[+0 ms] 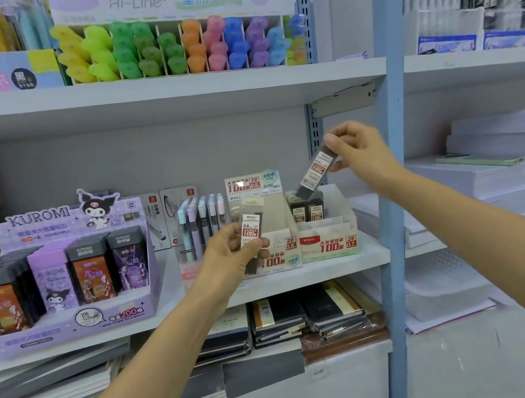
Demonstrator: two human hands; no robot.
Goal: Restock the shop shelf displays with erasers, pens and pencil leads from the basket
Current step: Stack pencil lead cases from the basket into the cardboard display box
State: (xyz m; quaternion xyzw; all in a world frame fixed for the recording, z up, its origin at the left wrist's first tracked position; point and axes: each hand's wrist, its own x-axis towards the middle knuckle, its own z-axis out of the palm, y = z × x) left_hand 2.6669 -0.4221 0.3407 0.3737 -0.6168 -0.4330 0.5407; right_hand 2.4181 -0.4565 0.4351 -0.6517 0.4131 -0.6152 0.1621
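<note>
The task is midway through the pencil-lead part. The left hand (228, 255) pinches a slim dark plastic lead case with a white-and-red 0.5 label (251, 229), held upright just in front of the white-and-green card display box marked 2B 0.5 (282, 257). This box stands on the white middle shelf (328, 271) near the shelf's front edge. What shows of the box's inside is mostly bare card, so it seems to need the most filling.

The right hand (360, 151) has its fingers (335, 142) grasping the top end of a second dark lead case with a 0.7 label (314, 173). The case hangs tilted, its lower end just above the neighbouring card box marked 2B 0.7 (328, 245) at the shelf's right end. A few matching dark cases (306, 210) already stand at the back of that box, and its front rows look unfilled.

Neither held case is seated yet. The likely next step is dropping each into the box of its own size.

The basket is not in view, so I cannot tell how much stock remains. No erasers are visible. The pastel mechanical pencils (201, 219) and the purple Kuromi lead display (72, 325) towards the left end look well stocked.
</note>
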